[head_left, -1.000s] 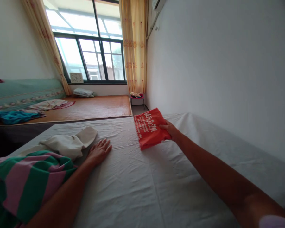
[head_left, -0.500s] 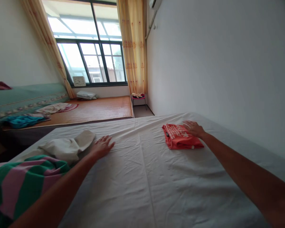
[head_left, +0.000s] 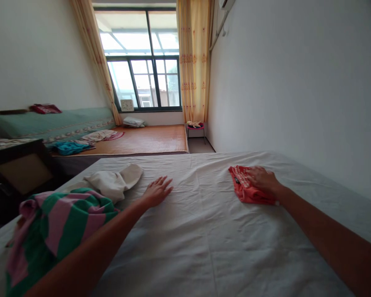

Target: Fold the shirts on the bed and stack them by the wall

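Note:
A folded red T-shirt [head_left: 250,192] with white print lies on the white bed sheet [head_left: 185,231]. My right hand [head_left: 261,178] rests palm down on its far right part, fingers stretched out and covering some of the print. On the left, my left hand [head_left: 157,192] is spread with fingers apart, over or on the sheet, holding nothing. Beside it lies a crumpled off-white cloth [head_left: 108,181]. Nearer to me, a pink and green striped garment [head_left: 64,218] is heaped, partly hidden behind my left forearm.
A second bed with a brown mat [head_left: 154,138] stands beyond, with a blue cloth [head_left: 71,147] and a pillow [head_left: 134,122] on it. At left is a dark cabinet [head_left: 18,173]. A white wall [head_left: 290,82] runs along the right; a small stool [head_left: 196,127] stands near the curtain.
My right hand has moved from the T-shirt's far edge onto its top, nearer to me. The view has turned left, so everything sits further right. My left hand stays spread by the off-white cloth.

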